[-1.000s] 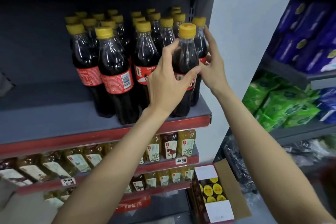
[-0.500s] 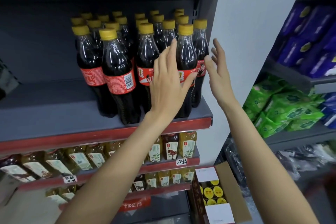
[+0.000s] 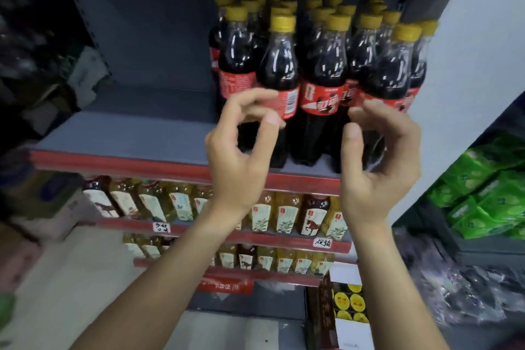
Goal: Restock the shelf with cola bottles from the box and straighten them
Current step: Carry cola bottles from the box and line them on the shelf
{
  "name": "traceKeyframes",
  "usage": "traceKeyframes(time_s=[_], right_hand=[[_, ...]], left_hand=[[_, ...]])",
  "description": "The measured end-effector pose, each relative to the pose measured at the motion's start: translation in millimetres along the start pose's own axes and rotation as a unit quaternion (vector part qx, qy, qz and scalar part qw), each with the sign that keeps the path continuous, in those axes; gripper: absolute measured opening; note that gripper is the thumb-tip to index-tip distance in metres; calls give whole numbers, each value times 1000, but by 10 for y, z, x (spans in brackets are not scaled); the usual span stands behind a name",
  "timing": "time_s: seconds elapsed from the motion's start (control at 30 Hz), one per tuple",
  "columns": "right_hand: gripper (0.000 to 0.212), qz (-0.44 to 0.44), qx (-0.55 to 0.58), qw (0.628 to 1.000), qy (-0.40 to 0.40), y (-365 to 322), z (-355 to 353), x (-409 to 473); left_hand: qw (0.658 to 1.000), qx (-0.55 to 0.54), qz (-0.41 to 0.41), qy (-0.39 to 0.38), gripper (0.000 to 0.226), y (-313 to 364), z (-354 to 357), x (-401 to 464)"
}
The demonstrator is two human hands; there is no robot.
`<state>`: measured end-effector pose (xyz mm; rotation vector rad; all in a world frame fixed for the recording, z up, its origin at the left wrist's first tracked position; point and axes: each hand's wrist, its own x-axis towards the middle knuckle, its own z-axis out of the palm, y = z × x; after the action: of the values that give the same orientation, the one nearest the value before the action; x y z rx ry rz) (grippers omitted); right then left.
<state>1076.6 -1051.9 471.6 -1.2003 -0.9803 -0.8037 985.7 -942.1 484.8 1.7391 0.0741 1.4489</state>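
Note:
Several cola bottles (image 3: 324, 65) with yellow caps and red labels stand packed together on the right part of the grey shelf (image 3: 127, 133). My left hand (image 3: 241, 156) hovers in front of the bottle with the barcode label (image 3: 279, 65), fingers loosely curled, holding nothing. My right hand (image 3: 377, 162) is beside it, in front of the right-hand bottles, also loosely curled and empty. Whether the fingertips touch the bottles is unclear. The open cardboard box (image 3: 350, 329) stands on the floor at the lower right, with yellow bottle caps (image 3: 349, 301) showing inside.
The left part of the cola shelf is bare. Lower shelves hold rows of yellow tea bottles (image 3: 284, 216). A white panel (image 3: 468, 65) bounds the shelf on the right, with green packets (image 3: 488, 193) beyond it. Cartons (image 3: 51, 207) sit at the left.
Both hands let go of the front right cola bottle and drew back toward me, fingers curling loosely. The view has shifted, so the bottles now sit further right.

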Motion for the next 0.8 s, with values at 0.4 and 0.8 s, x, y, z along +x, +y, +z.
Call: traceKeyframes(time_s=[0.4, 0.8], right_hand=[[15, 33, 113, 962, -247, -1214, 1885, -1809], [37, 158, 87, 800, -572, -2160, 4225, -3472]], left_hand=[[958, 193, -214, -17, 12, -306, -3259, -1047], [808, 436, -396, 10, 15, -981, -6280, -1794]])
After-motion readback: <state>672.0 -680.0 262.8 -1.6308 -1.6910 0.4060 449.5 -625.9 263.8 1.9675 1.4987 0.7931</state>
